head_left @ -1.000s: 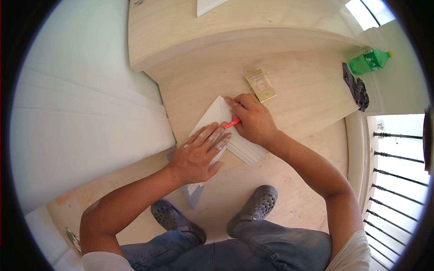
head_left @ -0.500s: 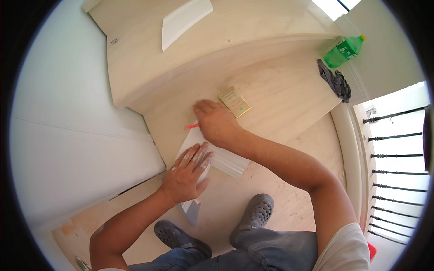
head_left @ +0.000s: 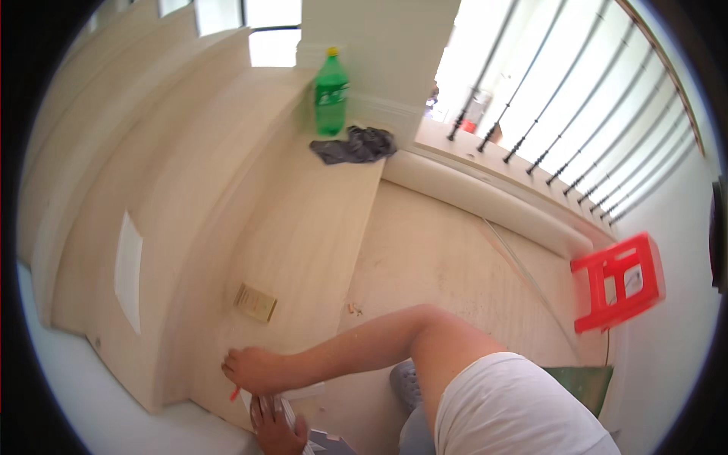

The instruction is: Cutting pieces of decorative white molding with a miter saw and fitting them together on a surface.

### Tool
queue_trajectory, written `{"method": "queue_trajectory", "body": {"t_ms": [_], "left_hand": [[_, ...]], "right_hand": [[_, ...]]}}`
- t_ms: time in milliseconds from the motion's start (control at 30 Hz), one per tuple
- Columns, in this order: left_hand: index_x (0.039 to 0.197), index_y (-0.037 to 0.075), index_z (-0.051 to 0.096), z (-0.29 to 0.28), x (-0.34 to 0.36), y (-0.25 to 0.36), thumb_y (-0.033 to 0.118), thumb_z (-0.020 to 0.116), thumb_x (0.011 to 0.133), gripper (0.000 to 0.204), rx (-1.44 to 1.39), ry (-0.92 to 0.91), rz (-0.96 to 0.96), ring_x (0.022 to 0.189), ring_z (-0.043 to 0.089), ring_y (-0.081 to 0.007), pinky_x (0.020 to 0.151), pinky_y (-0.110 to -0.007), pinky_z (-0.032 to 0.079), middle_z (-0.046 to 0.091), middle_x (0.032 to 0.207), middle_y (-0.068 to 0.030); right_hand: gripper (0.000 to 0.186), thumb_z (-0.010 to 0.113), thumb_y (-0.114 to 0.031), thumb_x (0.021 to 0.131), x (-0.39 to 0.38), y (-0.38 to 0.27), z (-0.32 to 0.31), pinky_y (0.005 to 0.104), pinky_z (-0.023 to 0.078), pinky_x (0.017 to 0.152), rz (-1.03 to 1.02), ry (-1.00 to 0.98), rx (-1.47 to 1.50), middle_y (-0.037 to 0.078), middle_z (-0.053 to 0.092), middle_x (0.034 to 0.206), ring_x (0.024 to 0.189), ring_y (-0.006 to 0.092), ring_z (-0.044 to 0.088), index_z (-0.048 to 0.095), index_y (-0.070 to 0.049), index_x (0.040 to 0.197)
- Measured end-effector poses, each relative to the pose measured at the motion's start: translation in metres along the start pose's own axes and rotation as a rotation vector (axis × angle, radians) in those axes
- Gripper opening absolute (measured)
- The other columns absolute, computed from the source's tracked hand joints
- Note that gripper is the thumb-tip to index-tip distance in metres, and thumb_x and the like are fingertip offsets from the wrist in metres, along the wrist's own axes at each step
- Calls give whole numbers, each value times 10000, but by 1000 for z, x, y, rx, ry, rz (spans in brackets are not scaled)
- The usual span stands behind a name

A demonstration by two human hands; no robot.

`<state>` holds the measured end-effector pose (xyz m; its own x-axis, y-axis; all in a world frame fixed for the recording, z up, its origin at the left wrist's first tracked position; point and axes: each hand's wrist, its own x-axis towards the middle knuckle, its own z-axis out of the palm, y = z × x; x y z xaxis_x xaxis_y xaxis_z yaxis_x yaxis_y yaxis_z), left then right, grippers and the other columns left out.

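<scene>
Low in the picture, my left hand (head_left: 277, 431) lies palm down with stretched fingers on a piece of white ribbed moulding (head_left: 291, 415). Just above it, my right hand (head_left: 256, 369) has its fingers closed around a slim red pencil-like stick (head_left: 235, 393), which points down toward the moulding. Part of a second white strip (head_left: 307, 391) shows under my right forearm. A grey piece (head_left: 331, 441) sticks out beside my left hand. Up the step from my right hand is a small gold box (head_left: 256, 302).
Pale curved steps (head_left: 182, 189) rise at left, with a white offcut (head_left: 129, 273) on one. A green bottle (head_left: 331, 97) and dark cloth (head_left: 355, 145) are at the back. At right are a black railing (head_left: 546, 152), long roll (head_left: 485, 196) and red stool (head_left: 620, 284).
The view has swung to the right, bringing the railing and red stool into sight. My left hand stays on the moulding; my right hand still holds the red stick close by.
</scene>
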<state>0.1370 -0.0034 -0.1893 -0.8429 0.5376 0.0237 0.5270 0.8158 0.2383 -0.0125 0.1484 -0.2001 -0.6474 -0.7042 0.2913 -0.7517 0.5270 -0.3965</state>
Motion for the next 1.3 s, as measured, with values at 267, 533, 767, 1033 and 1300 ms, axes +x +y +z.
{"method": "queue_trajectory", "body": {"t_ms": [267,533,767,1033,1300], "left_hand": [[1634,-17,371,11,2,-7,404,695,1001,826,26,4,93,1542,336,-557,1257,-655,308,323,1711,-314],[1658,-30,318,7,1,-8,418,675,1013,862,60,-42,63,1576,267,-574,1268,-659,287,276,1726,-337],[1657,-26,320,0,2,-8,388,682,1012,848,44,-67,64,1580,259,-577,1271,-653,300,288,1723,-326],[1636,-29,349,-2,3,-2,351,689,1019,801,59,-89,38,1579,269,-577,1278,-638,306,307,1715,-318],[1643,-21,342,-1,3,-3,315,715,994,821,6,-46,45,1582,267,-567,1279,-637,303,295,1719,-319]], "right_hand": [[248,748,-212,825,-33,2,2,404,601,854,112,-15,-59,176,727,1090,1083,338,665,793,9,928],[245,759,-294,816,-27,8,11,402,576,837,5,-10,-10,158,722,1075,1096,337,631,838,-64,840],[251,774,-315,794,-19,17,21,403,569,832,-57,-51,-108,143,717,1063,1087,326,631,842,-79,846],[242,754,-292,834,-21,23,19,411,581,862,-70,-20,-43,143,710,1090,1137,326,626,832,-68,884],[244,757,-280,836,-22,23,11,421,584,863,-63,-17,23,160,701,1113,1133,337,630,822,-48,878]]}}
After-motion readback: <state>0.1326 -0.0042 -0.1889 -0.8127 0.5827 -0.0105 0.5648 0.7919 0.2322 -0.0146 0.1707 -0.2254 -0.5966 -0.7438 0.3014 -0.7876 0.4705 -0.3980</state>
